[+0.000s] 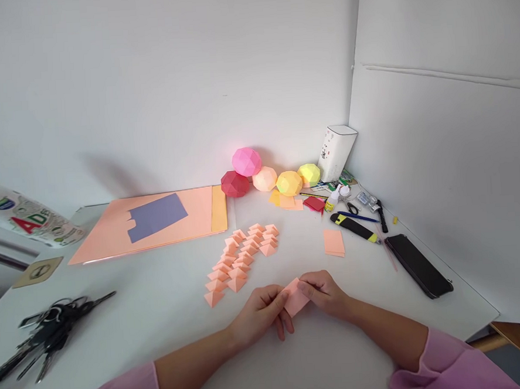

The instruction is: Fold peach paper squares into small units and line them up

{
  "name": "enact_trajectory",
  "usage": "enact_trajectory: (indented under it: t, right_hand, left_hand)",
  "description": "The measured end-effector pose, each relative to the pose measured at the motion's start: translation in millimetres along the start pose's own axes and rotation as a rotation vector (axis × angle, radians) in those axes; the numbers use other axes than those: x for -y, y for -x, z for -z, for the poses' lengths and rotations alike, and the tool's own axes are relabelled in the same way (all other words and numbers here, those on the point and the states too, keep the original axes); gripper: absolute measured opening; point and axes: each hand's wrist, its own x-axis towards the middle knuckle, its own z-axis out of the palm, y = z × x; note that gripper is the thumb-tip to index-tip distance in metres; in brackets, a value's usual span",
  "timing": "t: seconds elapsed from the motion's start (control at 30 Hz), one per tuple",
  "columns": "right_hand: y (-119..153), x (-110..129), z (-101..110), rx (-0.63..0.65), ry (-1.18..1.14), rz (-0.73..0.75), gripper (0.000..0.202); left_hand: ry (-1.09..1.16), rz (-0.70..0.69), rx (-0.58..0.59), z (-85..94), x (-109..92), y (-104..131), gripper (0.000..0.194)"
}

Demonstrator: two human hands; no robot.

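A small peach paper piece (295, 301) is held between both hands, just above the near part of the table. My left hand (263, 311) pinches its left side between thumb and fingers. At its upper right edge, my right hand (322, 289) grips it with the thumb on top. Beyond the hands stand rows of folded peach paper units (240, 259), small and pointed. To the right of them lies a short stack of peach paper rectangles (334, 243).
Faceted paper balls (289, 183) sit by the back wall. Large peach sheets (107, 227) with a purple piece (158, 217) lie back left. Keys (52, 330) and a spray can (27, 217) are left; a cutter (354, 228), glue bottle (332, 199) and black phone (418, 265) are right.
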Motion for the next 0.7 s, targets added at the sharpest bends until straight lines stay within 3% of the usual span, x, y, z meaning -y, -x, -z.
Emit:
enact_trajectory:
  t: [0.13, 0.57, 0.7]
  right_hand:
    - [0.6, -2.2, -0.2, -0.016, -0.026, -0.049, 0.036]
    - [1.2, -7.9, -1.7, 0.036, -0.176, -0.087, 0.022]
    - [1.0, -6.0, -2.5, -0.023, -0.181, -0.016, 0.016]
  left_hand:
    - [0.037, -0.02, 0.022, -1.2, 1.3, -0.5, 0.044]
    - [0.148, -0.013, -0.07, -0.4, -3.2, -2.5, 0.04]
    - [0.203, -0.052, -0.089, -1.3, -5.2, -3.2, 0.036]
